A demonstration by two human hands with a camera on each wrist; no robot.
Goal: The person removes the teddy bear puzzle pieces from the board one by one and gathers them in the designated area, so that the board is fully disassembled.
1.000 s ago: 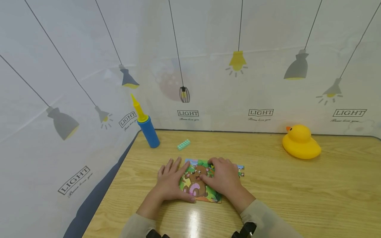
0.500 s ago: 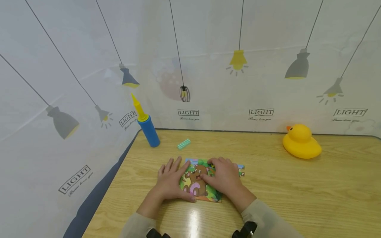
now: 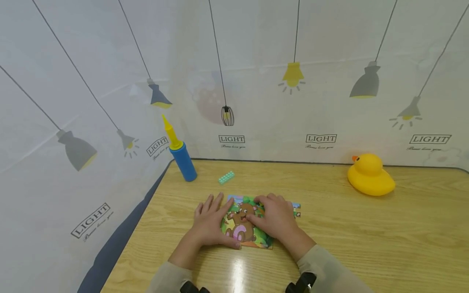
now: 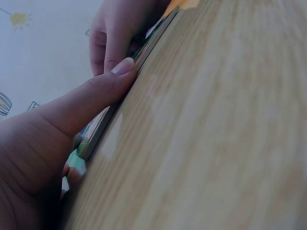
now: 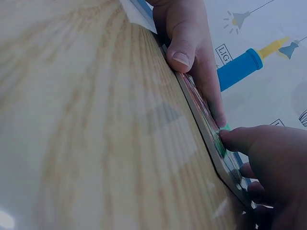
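Your light wooden table [image 3: 359, 240], yellow rubber duck [image 3: 370, 176] far right, colourful bear jigsaw board [image 3: 244, 228] flat near centre, your left hand [image 3: 210, 223] fingers spread, thumb on its near edge, your right hand [image 3: 275, 217] fingers curved, pressing its top.

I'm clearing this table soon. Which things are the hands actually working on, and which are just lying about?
In use: jigsaw puzzle, pressed flat by left hand and right hand.

Lying about: blue pump, green brick, yellow duck.
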